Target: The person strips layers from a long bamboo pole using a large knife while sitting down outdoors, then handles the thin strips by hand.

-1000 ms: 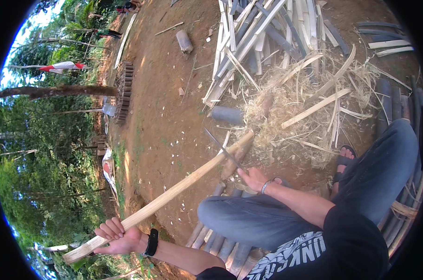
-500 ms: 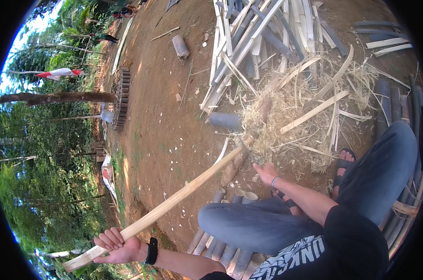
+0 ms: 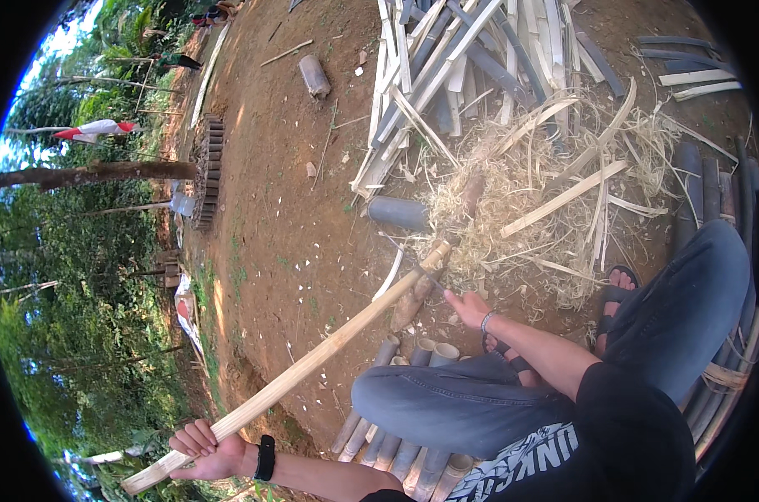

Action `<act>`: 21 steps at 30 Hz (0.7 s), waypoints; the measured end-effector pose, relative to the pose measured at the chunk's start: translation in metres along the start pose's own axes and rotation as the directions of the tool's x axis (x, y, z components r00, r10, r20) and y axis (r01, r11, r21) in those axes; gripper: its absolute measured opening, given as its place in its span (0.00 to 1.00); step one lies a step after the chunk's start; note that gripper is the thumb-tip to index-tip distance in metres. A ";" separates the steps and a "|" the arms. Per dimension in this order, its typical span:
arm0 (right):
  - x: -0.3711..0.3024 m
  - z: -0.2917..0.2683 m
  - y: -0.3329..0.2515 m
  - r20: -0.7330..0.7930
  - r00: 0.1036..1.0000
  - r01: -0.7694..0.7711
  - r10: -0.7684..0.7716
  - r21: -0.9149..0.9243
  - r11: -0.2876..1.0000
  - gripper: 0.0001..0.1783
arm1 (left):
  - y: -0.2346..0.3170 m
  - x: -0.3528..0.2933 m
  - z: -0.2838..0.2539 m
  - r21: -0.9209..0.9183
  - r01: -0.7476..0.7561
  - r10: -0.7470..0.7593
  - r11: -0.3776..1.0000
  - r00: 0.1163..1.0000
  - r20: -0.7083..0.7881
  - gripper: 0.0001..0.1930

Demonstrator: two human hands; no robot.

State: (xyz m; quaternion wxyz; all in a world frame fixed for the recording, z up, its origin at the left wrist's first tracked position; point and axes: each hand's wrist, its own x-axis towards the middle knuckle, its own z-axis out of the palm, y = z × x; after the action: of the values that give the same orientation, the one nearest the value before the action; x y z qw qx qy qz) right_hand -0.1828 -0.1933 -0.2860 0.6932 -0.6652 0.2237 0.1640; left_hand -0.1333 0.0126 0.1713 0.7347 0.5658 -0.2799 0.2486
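Lettering, pale, marks the black shirt; from the left hand, curled around it near its lower end, the bamboo strip slants up and rightward, long axis pointing to the shavings on the ground, while the right hand grips a knife that crosses the strip near its far end

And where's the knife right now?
In the head view, just right of centre: the knife is in the right hand, crossing the pale strip near its far end.
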 end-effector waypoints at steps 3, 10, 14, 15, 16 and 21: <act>-0.027 0.015 -0.038 0.131 0.987 -0.120 0.094 0.209 0.970 0.42 | 0.002 -0.005 0.002 0.065 -0.017 0.020 0.998 0.999 -0.045 0.32; -0.080 0.026 -0.083 0.215 0.912 0.348 -0.348 0.039 0.937 0.46 | -0.002 -0.008 0.004 0.047 -0.018 0.021 0.999 0.998 -0.064 0.31; -0.018 0.009 0.004 0.080 0.996 0.040 -0.042 0.033 0.999 0.44 | 0.003 -0.004 -0.004 0.054 -0.019 0.022 0.998 0.998 -0.064 0.31; 0.001 0.006 0.027 0.030 0.999 -0.015 0.015 0.019 1.000 0.43 | 0.002 -0.004 -0.002 0.049 -0.020 0.022 0.999 0.998 -0.059 0.31; 0.004 0.002 0.023 0.051 0.998 -0.037 0.037 0.004 0.999 0.43 | 0.000 -0.004 -0.005 0.046 -0.027 0.030 0.999 0.997 -0.070 0.31; -0.047 0.024 -0.057 0.201 0.962 0.158 -0.183 0.137 0.978 0.42 | -0.011 -0.003 -0.006 -0.001 -0.015 0.015 1.000 0.997 -0.078 0.31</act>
State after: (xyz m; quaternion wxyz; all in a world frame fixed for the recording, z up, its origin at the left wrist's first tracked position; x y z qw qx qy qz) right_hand -0.1899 -0.1694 -0.2124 0.7633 -0.6180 0.0997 0.1599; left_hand -0.1276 0.0155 0.1607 0.7435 0.5530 -0.2554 0.2760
